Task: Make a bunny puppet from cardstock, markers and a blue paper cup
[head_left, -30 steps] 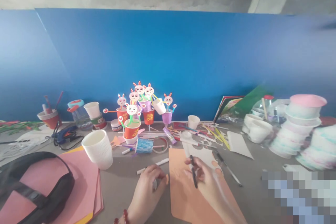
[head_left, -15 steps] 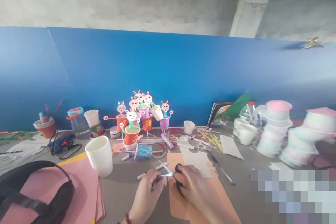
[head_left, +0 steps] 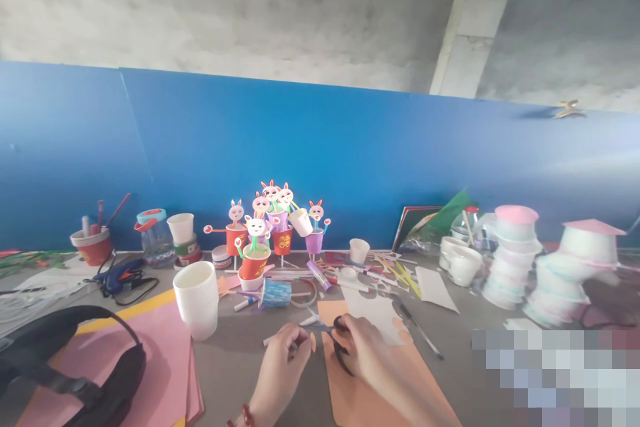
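Note:
My right hand (head_left: 364, 353) grips black-handled scissors (head_left: 336, 337), whose blades point left toward my left hand (head_left: 285, 360). My left hand is closed in a pinch on a small pale piece (head_left: 313, 341) at the blade tips; what it is stays too small to make out. Both hands hover over the near edge of an orange paper sheet (head_left: 370, 393) lying on the grey table (head_left: 240, 360). A white cut-out sheet (head_left: 375, 310) lies on the orange sheet's far end.
A stack of white paper cups (head_left: 197, 297) stands left of my hands, on pink paper sheets (head_left: 160, 360). Bunny cup crafts (head_left: 270, 220) cluster at the back by the blue wall. A black strap (head_left: 75, 353) lies at left. Stacked painted bowls (head_left: 515, 253) stand at right, beyond a pen (head_left: 417, 333).
The scissors turned from upright in my right hand to pointing left at my left hand's pinch. The two hands came together. The camera tilted upward.

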Available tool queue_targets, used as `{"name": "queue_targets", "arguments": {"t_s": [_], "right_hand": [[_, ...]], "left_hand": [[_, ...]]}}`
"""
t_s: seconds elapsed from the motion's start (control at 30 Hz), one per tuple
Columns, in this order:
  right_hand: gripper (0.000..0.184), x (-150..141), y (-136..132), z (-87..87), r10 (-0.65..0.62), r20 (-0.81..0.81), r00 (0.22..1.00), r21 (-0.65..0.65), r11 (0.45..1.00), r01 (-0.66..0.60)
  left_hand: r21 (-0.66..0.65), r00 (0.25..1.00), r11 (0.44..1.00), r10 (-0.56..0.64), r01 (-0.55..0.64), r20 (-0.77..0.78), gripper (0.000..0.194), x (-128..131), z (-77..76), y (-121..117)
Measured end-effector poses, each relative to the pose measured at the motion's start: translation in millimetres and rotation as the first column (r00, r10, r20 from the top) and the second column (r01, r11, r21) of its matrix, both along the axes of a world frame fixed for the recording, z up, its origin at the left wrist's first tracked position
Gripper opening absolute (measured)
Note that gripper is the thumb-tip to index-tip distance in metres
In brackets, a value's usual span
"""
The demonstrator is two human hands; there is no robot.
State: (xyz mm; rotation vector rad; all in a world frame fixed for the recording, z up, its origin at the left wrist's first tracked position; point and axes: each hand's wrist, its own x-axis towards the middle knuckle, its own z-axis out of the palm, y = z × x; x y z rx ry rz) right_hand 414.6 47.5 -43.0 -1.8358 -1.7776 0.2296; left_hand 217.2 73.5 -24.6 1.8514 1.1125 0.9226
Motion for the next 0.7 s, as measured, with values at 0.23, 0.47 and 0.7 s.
{"name": "queue_targets", "arguments": {"t_s": [0.23,0.47,0.7], "right_hand": [[0.016,-15,4,18.0,0.001,0.149,0.989,-0.108,0.994,0.015],[0.022,-15,-1,28.0,0.036,0.249,0.968,-0.158,0.987,0.004],[0.025,-13,4,33.6,0.066,0.292,0.954,-0.209,0.978,-0.004]], "left_hand": [[0.024,1.000,1.000,0.019,-0.019,-0.008,0.019,-2,-1.1,2],[0.032,1.000,0.999,0.026,-0.026,-0.006,0.019,0,-9.1,5],[0.008,1.000,1.000,0.022,-0.022,-0.018,0.019,1,-5.7,4]]}}
